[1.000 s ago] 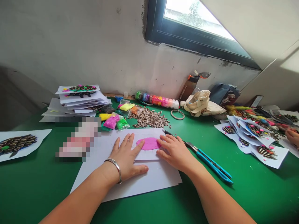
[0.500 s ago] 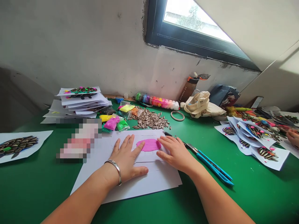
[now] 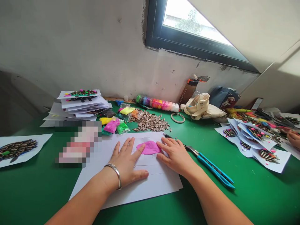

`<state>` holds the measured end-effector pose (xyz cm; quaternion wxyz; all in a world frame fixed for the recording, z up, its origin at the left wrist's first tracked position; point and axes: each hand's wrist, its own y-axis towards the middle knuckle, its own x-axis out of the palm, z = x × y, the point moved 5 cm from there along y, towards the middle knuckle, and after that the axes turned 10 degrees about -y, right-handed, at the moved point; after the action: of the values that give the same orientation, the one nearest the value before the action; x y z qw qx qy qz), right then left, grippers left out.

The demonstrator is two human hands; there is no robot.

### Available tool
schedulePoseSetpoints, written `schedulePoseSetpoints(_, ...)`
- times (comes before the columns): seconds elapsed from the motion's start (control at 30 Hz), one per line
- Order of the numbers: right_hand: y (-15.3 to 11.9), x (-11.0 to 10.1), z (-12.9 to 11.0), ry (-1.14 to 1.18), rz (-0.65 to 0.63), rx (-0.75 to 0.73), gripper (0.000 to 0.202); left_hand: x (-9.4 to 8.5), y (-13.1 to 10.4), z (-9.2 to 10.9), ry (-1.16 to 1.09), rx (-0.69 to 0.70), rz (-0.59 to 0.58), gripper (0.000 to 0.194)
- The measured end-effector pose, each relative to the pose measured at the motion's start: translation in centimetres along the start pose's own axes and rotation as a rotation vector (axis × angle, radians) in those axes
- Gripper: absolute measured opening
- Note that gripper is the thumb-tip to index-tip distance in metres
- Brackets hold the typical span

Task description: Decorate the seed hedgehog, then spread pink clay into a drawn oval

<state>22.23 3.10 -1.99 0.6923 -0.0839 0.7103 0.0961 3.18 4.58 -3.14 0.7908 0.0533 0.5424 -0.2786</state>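
Note:
A flattened patch of pink modelling clay (image 3: 149,147) lies on white paper (image 3: 112,197) over faint drawn lines. My left hand (image 3: 127,162) rests on the sheet with its fingers spread, the index fingertip touching the clay's left edge. A silver bangle circles that wrist. From the other side, my right hand (image 3: 173,154) lies with its fingers extended, the fingertips at the clay's right edge. Just beyond it, a blue utility knife (image 3: 215,170) and a dark pen (image 3: 167,135), partly hidden by the hand, lie on the green table (image 3: 203,206).
Behind the paper are sunflower seeds (image 3: 152,122), bagged coloured clay (image 3: 112,125) and a tape roll (image 3: 177,117). Stacked seed pictures (image 3: 82,104) stand left, others (image 3: 255,140) right. A bottle (image 3: 188,90) and cloth bag (image 3: 199,106) sit by the wall. Another person's hand (image 3: 294,137) shows far right.
The camera view has shifted slightly. My left index fingertip and right fingers remain at the clay's edges, and the patch's outline looks slightly different.

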Motion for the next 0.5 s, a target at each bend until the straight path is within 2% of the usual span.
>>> schedulePoseSetpoints(0.1,0.2,0.2,0.8,0.049,0.041,0.040,0.041,0.0,0.0,-0.1,-0.007,0.005,0.003,0.091)
schedulePoseSetpoints(0.2,0.5,-0.1,1.5,0.083,0.169,0.097,0.042,0.2,0.1,-0.3,-0.009,0.005,0.011,0.091)
schedulePoseSetpoints(0.27,0.6,-0.3,1.2,0.089,0.240,0.080,0.038,0.3,0.1,-0.4,-0.011,0.006,0.011,0.090)
schedulePoseSetpoints(0.5,1.0,0.0,-0.9,0.009,0.167,0.041,0.023,-0.1,-0.1,0.1,-0.011,-0.012,0.007,0.092)
